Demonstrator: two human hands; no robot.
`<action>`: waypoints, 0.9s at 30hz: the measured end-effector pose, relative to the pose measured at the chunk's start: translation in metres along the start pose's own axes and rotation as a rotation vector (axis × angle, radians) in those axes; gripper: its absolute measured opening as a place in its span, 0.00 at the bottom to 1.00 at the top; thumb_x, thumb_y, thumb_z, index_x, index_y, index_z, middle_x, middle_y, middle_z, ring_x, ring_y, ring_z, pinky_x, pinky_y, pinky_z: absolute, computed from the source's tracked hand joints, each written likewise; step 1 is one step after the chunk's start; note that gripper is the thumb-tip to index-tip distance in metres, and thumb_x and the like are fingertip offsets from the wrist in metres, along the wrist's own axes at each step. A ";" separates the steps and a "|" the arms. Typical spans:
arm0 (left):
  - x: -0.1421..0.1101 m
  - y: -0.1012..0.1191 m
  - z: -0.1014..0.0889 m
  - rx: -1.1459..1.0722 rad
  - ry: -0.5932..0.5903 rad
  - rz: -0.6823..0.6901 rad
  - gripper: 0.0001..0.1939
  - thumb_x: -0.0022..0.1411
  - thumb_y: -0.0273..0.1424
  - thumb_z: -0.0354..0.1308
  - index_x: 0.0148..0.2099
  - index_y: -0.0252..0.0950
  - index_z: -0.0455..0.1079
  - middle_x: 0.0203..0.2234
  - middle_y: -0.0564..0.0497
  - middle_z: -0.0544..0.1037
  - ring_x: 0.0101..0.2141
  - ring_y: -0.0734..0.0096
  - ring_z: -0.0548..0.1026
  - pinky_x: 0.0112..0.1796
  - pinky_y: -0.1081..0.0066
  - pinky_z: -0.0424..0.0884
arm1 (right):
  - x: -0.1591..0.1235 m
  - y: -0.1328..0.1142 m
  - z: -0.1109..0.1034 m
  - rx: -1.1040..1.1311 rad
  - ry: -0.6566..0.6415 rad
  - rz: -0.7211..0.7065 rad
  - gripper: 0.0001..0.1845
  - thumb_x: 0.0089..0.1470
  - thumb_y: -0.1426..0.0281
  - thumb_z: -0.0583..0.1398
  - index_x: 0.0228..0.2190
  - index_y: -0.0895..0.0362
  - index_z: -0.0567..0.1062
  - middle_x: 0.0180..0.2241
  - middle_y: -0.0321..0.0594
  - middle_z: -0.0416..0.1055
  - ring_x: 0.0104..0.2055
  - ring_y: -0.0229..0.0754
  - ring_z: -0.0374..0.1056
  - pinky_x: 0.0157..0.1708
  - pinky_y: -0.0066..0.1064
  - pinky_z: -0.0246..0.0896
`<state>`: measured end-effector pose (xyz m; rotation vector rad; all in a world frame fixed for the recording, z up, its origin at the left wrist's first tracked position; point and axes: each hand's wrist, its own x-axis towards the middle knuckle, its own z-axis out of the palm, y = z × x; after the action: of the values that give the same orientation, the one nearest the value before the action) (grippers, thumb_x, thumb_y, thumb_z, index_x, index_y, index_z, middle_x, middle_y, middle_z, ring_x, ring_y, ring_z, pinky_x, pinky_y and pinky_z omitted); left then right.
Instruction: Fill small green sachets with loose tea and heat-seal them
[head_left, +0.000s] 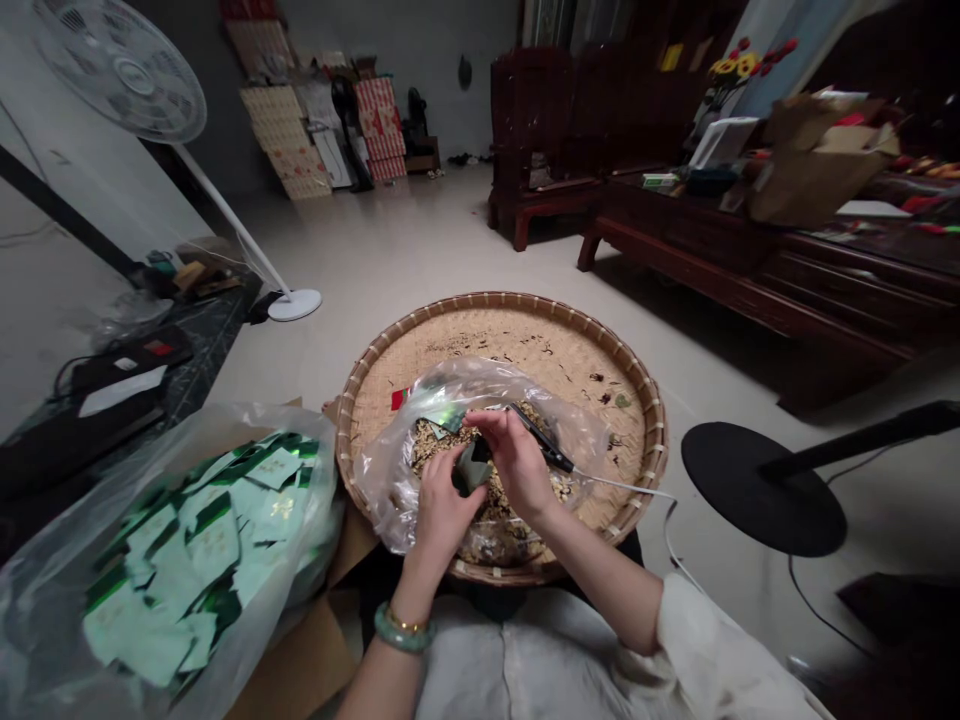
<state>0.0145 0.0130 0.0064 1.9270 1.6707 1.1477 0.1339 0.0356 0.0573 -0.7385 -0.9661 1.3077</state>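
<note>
My left hand [442,500] is closed around a small pale green sachet [472,468], holding it upright over a clear plastic bag [390,500]. Bent over the sachet's top is my right hand [519,465], its fingers drawn together; what they pinch, if anything, is hidden. The bag lies spread in a round woven bamboo tray [626,350] and contains loose tan, dried bits [427,450]. Another green sachet [448,418] rests on these bits behind my hands. A long black device [541,440] with a white cable lies beside my right hand.
Left of the tray stands a large plastic bag [300,440] full of green sachets [217,540]. A white fan [296,303] is at the back left. To the right are a black round stand base [750,490] and a dark wooden table [750,270]. Dark scraps dot the tray.
</note>
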 end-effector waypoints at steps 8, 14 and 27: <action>0.002 -0.001 -0.004 -0.074 0.004 -0.063 0.22 0.48 0.24 0.63 0.48 0.37 0.67 0.41 0.46 0.74 0.43 0.59 0.73 0.41 0.60 0.71 | -0.007 -0.015 -0.007 -0.553 -0.189 -0.231 0.18 0.62 0.60 0.49 0.42 0.55 0.75 0.42 0.46 0.71 0.46 0.45 0.66 0.49 0.39 0.60; -0.001 -0.006 -0.003 -0.089 0.005 -0.085 0.22 0.50 0.24 0.61 0.49 0.38 0.66 0.43 0.46 0.73 0.42 0.61 0.73 0.35 0.66 0.72 | -0.007 -0.023 -0.015 -0.847 -0.319 -0.333 0.16 0.62 0.67 0.49 0.45 0.52 0.73 0.41 0.44 0.73 0.45 0.45 0.67 0.48 0.40 0.60; -0.004 -0.007 -0.002 -0.014 0.004 -0.016 0.21 0.51 0.24 0.60 0.49 0.38 0.66 0.43 0.45 0.73 0.45 0.57 0.70 0.32 0.66 0.73 | -0.004 -0.011 -0.028 -0.889 -0.322 -0.253 0.08 0.56 0.70 0.58 0.36 0.52 0.77 0.31 0.41 0.73 0.34 0.43 0.68 0.37 0.35 0.63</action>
<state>0.0087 0.0109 0.0016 1.9005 1.6730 1.1554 0.1641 0.0321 0.0539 -1.0339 -1.8835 0.7444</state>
